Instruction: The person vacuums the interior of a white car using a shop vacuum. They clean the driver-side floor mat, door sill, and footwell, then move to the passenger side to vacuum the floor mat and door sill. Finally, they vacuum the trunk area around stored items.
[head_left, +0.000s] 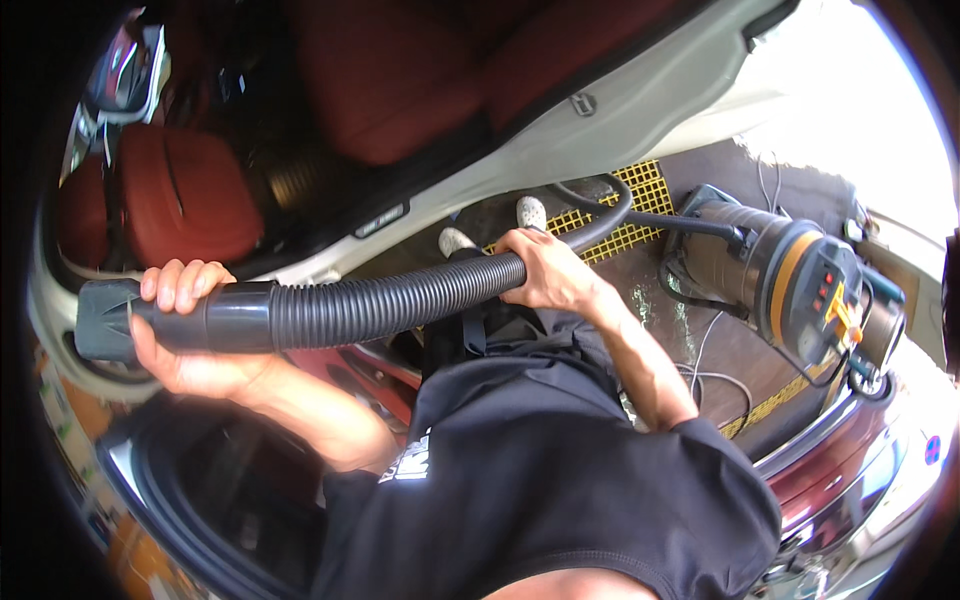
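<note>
My left hand (187, 371) is wrapped around the black plastic tube end of a vacuum hose, just behind a flat, dark grey nozzle (103, 321). Farther along, my right hand (553, 271) grips the ribbed black hose (397, 301), which bows gently between both hands. Past my right hand, the hose loops near the floor and runs to a wet-dry vacuum cleaner (739, 259) with a metal drum, a yellow band and red switches. The nozzle is beside a car's open doorway, where dark red seats (187, 196) show inside.
A pale door sill (450, 191) crosses before me. Yellow floor grating (649, 187) lies near my shoes. A cable (739, 386) trails over the wet-looking brown floor (645, 330). Behind the vacuum's base, a dark red car body (825, 487) appears at lower right; a car door (225, 487) is at lower left.
</note>
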